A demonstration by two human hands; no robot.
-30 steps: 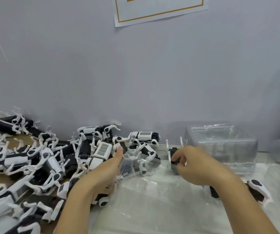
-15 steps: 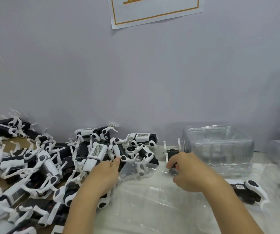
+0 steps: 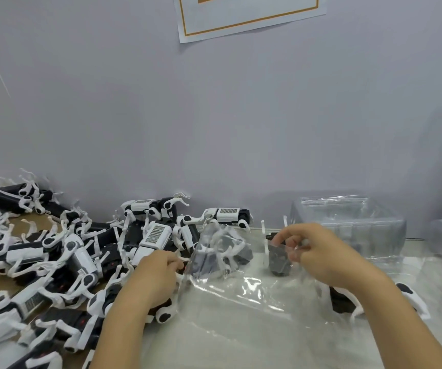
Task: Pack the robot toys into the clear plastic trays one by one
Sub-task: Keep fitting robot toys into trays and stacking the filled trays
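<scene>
Both hands have lifted a little: the left hand (image 3: 158, 272) and right hand (image 3: 321, 251) pinch the clear tray (image 3: 241, 294), thin, bendy and slippery; hold its edges.

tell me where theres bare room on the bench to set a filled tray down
Little bare room shows. The near middle, between the left hand and right hand, holds only the flat clear plastic tray. Left is crowded with the pile of robot toys; the tray stack fills the far right.
</scene>
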